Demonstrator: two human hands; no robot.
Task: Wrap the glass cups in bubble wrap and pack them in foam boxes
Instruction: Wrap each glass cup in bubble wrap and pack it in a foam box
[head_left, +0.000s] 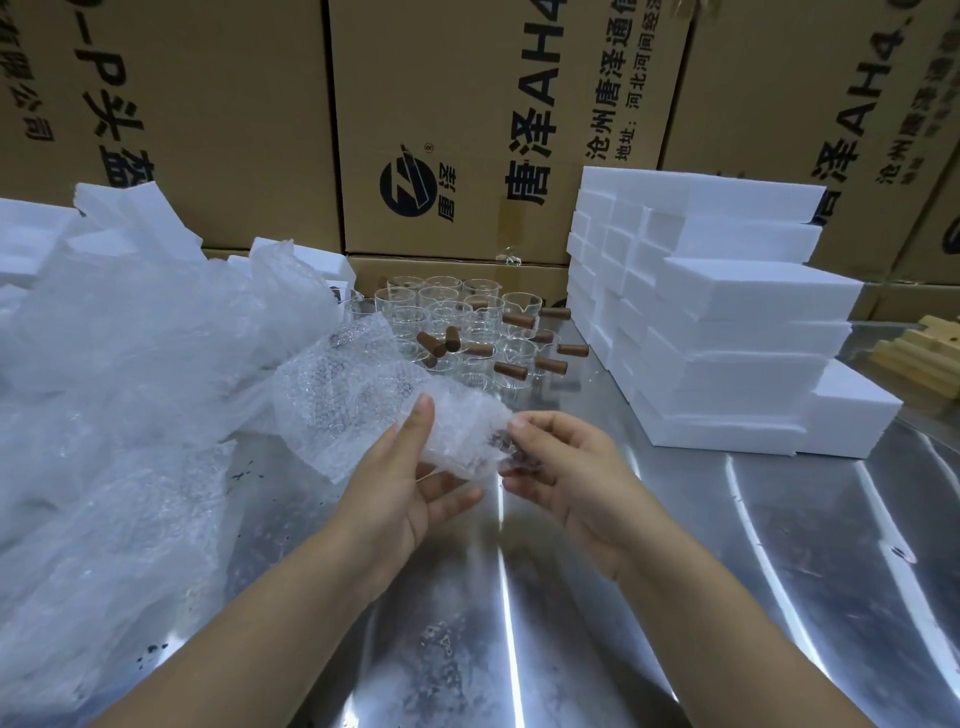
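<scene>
Though smudged, steel table (571, 623) before cartons (218, 104).

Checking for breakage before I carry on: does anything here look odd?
No breakage shows. Among the cups, a few handles at front left cross at odd angles while the rest point right; those cups seem tipped. Dark specks dot the table.
</scene>
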